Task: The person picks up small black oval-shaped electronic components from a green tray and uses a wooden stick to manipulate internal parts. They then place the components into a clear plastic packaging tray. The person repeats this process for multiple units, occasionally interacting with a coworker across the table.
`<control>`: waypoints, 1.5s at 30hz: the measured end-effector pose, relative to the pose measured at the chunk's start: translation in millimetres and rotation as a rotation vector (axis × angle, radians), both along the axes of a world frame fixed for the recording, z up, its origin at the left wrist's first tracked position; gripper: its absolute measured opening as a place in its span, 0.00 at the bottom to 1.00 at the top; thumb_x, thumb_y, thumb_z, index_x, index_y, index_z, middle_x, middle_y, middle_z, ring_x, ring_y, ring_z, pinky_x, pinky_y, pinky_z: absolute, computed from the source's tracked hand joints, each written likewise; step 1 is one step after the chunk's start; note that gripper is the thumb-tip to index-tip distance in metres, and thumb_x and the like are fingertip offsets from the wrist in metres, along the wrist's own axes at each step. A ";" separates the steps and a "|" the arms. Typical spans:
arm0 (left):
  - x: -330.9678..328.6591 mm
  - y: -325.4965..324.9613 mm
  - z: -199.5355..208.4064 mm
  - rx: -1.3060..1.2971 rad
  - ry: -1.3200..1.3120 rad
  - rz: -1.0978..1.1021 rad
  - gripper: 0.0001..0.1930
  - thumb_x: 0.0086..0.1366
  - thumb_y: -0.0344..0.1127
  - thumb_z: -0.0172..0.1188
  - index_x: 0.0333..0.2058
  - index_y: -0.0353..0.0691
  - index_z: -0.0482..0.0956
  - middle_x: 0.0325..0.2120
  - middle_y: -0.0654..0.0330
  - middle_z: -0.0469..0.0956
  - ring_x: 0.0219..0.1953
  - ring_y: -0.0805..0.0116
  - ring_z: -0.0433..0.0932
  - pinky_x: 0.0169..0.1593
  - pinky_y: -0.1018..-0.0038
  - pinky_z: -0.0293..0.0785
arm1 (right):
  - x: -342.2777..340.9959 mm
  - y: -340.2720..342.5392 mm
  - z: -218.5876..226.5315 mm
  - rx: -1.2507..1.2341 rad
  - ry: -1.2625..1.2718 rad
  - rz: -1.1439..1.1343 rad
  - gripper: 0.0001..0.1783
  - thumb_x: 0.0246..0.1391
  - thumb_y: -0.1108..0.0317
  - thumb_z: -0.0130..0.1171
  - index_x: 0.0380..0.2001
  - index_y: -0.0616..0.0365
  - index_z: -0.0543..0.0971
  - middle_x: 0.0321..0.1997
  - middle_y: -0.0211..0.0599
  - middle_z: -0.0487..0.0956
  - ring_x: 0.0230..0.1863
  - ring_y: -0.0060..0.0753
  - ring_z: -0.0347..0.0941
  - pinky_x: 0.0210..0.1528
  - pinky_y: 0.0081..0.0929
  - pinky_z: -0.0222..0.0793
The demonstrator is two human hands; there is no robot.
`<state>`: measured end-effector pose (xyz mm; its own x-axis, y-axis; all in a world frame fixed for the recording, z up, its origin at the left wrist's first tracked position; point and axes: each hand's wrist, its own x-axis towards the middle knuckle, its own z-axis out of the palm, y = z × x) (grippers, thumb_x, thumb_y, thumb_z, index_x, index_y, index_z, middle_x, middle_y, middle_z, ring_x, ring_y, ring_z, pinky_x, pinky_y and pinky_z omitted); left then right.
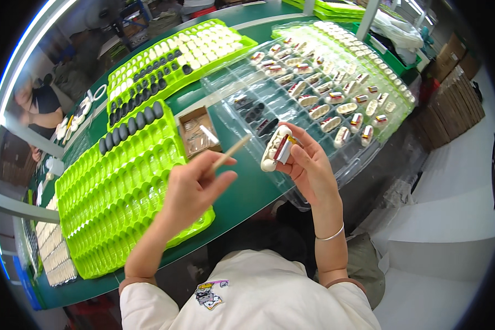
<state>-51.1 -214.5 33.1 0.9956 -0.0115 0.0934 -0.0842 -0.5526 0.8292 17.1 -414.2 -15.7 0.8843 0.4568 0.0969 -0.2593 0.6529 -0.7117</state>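
My left hand [195,184] pinches a thin pale wooden stick [232,152], whose tip points up and to the right. In the fingers of my right hand [309,168] sits a white elongated plastic shell [271,149], tilted, its open side showing. A dark red and silver block [283,148], like a small battery, lies in or against that shell under my right thumb. The stick's tip is apart from the shell. Just beyond my right hand, a clear compartment tray [242,129] bears several similar white shells with red and silver blocks, and a few black pieces.
A bright green moulded tray [124,195] with several black oval shells along its far edge lies at left. Behind it another green tray [173,91] holds white and black shells. A small open cardboard box [197,132] stands between the trays. Another person's arm [48,117] shows at far left.
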 end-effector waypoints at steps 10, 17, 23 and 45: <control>-16.3 10.7 -18.1 0.059 0.029 0.028 0.10 0.51 0.30 0.60 0.34 0.40 0.75 0.09 0.66 0.54 0.12 0.79 0.54 0.17 0.79 0.51 | 14.3 -49.2 -5.2 -0.324 -0.089 -0.366 0.21 0.52 0.68 0.40 0.50 0.63 0.66 0.39 0.32 0.71 0.36 0.18 0.68 0.39 0.19 0.67; -11.9 17.8 -26.9 0.101 0.027 -0.007 0.09 0.52 0.31 0.59 0.33 0.39 0.74 0.09 0.65 0.54 0.12 0.75 0.55 0.17 0.76 0.52 | 47.9 -114.5 -49.2 -0.629 -0.138 -0.728 0.19 0.54 0.72 0.37 0.48 0.61 0.68 0.39 0.31 0.70 0.34 0.16 0.65 0.35 0.13 0.62; 18.9 72.5 -19.8 0.277 -0.068 0.155 0.07 0.55 0.35 0.56 0.28 0.38 0.74 0.07 0.61 0.56 0.11 0.73 0.53 0.18 0.73 0.51 | 41.0 -120.3 -46.8 -0.392 0.025 -0.731 0.21 0.50 0.65 0.39 0.48 0.58 0.66 0.36 0.29 0.68 0.27 0.19 0.63 0.27 0.15 0.60; 129.1 380.6 -97.7 0.510 0.041 0.950 0.12 0.48 0.43 0.56 0.25 0.41 0.78 0.21 0.52 0.76 0.29 0.54 0.76 0.35 0.65 0.69 | -12.3 86.0 -88.8 -0.885 -0.382 -0.196 0.11 0.57 0.67 0.39 0.39 0.62 0.67 0.26 0.34 0.76 0.20 0.15 0.63 0.21 0.14 0.60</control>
<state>78.0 166.0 -64.6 0.6198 0.7394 0.2628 0.5838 -0.6583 0.4753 4.8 -328.2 -104.5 0.9325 0.3509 0.0855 0.1459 -0.1493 -0.9780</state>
